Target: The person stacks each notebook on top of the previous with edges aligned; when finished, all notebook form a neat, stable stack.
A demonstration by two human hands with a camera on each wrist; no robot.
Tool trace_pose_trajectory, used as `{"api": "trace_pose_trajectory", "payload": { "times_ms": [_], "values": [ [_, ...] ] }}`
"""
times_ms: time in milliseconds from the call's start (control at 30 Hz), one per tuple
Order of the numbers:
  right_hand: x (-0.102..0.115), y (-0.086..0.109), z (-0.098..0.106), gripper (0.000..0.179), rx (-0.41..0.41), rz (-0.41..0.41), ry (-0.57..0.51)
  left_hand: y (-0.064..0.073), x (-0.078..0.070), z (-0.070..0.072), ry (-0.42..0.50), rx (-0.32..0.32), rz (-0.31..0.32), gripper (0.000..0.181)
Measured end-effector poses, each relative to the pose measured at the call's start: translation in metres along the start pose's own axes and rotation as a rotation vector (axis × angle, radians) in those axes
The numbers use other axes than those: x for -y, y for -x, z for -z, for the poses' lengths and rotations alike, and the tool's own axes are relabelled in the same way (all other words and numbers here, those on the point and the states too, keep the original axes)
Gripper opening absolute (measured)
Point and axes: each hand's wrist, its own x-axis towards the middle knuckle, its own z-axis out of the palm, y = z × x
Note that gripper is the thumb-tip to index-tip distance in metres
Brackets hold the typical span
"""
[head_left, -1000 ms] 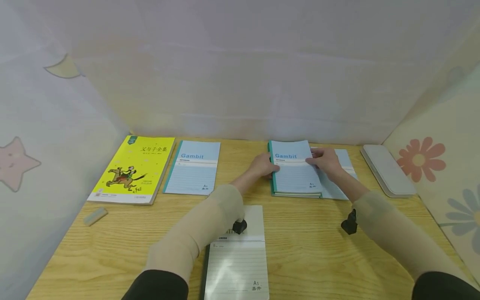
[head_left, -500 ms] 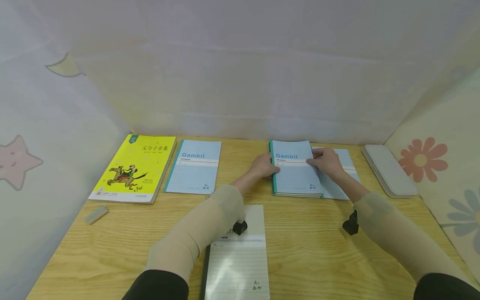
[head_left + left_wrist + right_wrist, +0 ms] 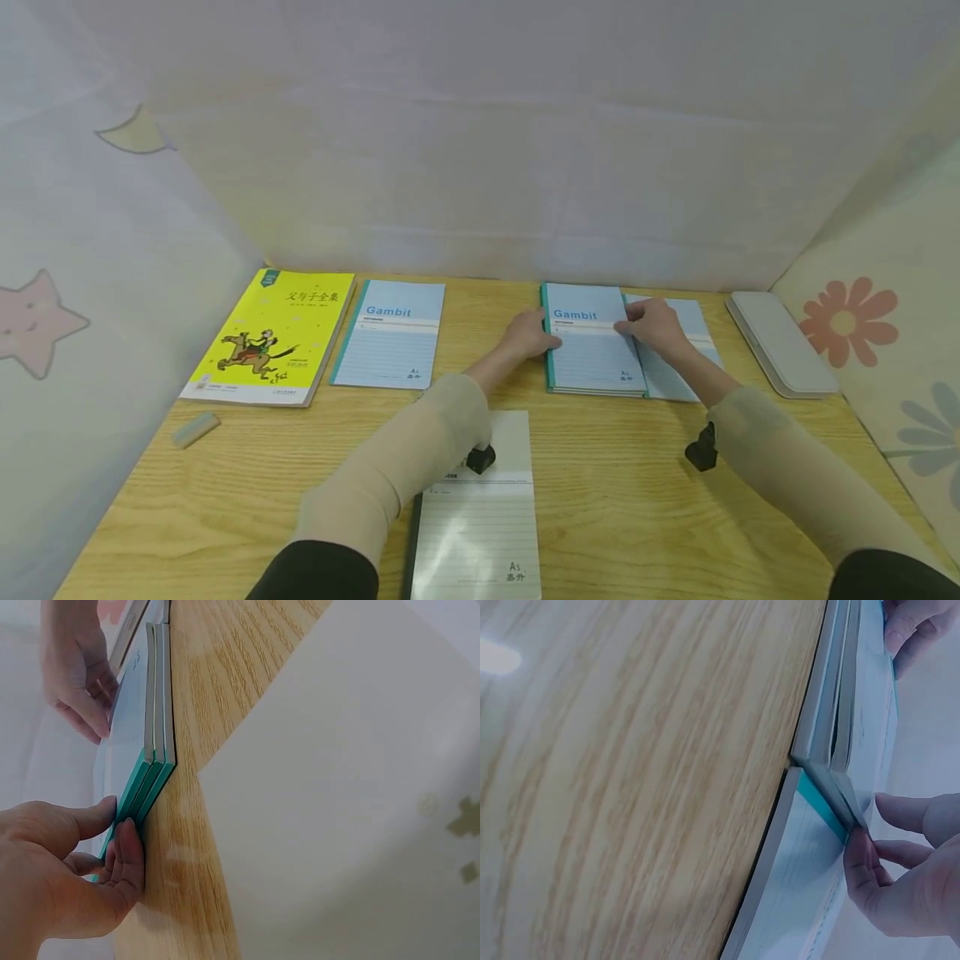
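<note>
In the head view, a stack of light-blue Gambit notebooks (image 3: 596, 354) with green spines lies at the back, right of centre. My left hand (image 3: 529, 333) grips its spine side, thumb over the cover edge and fingers curled against the green spines (image 3: 141, 791). My right hand (image 3: 654, 323) pinches the stack's opposite edge, thumb on the cover and fingertips at the page edges (image 3: 838, 712). Another blue notebook (image 3: 678, 379) lies flat against the stack's right side, partly behind my right hand. In the left wrist view the stack is three notebooks thick.
On the wooden table (image 3: 615, 500), a yellow comic book (image 3: 270, 333) and a blue Gambit notebook (image 3: 386, 342) lie at the back left. An eraser-like block (image 3: 197, 429) is in front of them. A larger grey-white notebook (image 3: 476, 533) lies at the front. A white case (image 3: 780, 342) is far right.
Both hands stay at the stack's sides. The stack's right side has settled slightly lower, and the neighbouring notebook's green spine shows more. The head view has shifted a little.
</note>
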Motion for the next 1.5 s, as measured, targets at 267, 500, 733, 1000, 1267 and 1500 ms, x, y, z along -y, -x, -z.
{"api": "trace_pose_trajectory", "payload": {
  "times_ms": [267, 500, 733, 1000, 1267, 1500],
  "values": [
    [0.012, 0.003, -0.003, 0.034, -0.066, -0.008, 0.161, 0.001, -0.001, 0.0, -0.047, -0.021, -0.005, 0.054],
    [0.022, 0.01, -0.003, 0.053, -0.074, -0.064, 0.222, 0.001, -0.001, -0.001, -0.069, -0.023, 0.008, 0.056],
    [0.028, 0.014, -0.002, 0.056, -0.06, -0.062, 0.226, 0.003, -0.001, -0.001, -0.082, -0.017, 0.023, 0.061],
    [0.027, 0.01, 0.0, 0.059, -0.049, -0.11, 0.165, 0.003, -0.003, 0.0, -0.102, -0.02, 0.035, 0.059],
    [0.024, 0.007, 0.005, 0.054, -0.004, -0.17, -0.028, 0.005, -0.004, 0.0, -0.111, -0.02, 0.03, 0.061],
    [0.028, 0.014, 0.01, 0.056, 0.037, -0.175, -0.131, 0.004, -0.002, -0.002, -0.093, -0.023, 0.039, 0.061]
  ]
}}
